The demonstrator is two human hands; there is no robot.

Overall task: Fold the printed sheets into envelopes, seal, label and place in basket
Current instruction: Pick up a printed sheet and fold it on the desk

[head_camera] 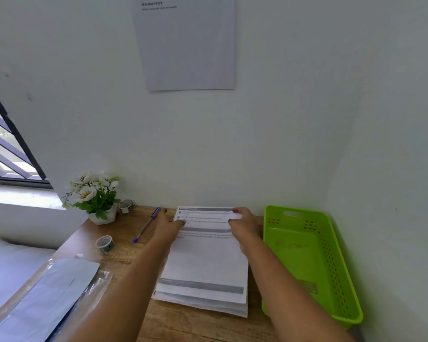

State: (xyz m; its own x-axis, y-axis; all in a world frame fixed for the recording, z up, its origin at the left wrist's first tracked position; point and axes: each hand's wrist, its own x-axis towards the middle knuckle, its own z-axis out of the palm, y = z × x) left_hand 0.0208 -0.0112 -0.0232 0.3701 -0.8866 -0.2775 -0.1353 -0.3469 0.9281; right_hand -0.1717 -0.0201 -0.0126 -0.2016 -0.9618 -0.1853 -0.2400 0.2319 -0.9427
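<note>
1. dark-framed window point(8, 154): far left of the stack of printed sheets point(203, 265), up on the wall side.
2. pale envelopes in a clear plastic sleeve point(47, 297): well left of the stack, at the near edge, lying flat and slanted.
3. white flowers in a small white pot point(98, 201): left of the stack and beyond it, against the wall.
4. patterned tape roll point(105, 244): left of the stack, on its side, apart from it.
5. second tape roll point(127, 206): left of the stack's far end, just beside the pot.
6. blue pen point(147, 224): just left of the stack's far end, lying slantwise.
7. left hand point(169, 227): at the stack's far left corner, thumb laid on the paper; whether the fingers curl under the edge cannot be told.
8. stack of printed sheets: flat on the wooden desk point(183, 327), in the middle, long side running away from the person, lower sheets fanned out at the near end.
9. top sheet point(205, 255): on the stack, its far right corner raised a little.
10. right hand point(245, 224): at the stack's far right corner, thumb and fingertips pinching the top sheet's edge.
11. green plastic basket point(341, 275): just right of the stack, perforated walls, against the right wall.
12. grey printed notice point(185, 45): on the wall high above the stack; text too small to read.
</note>
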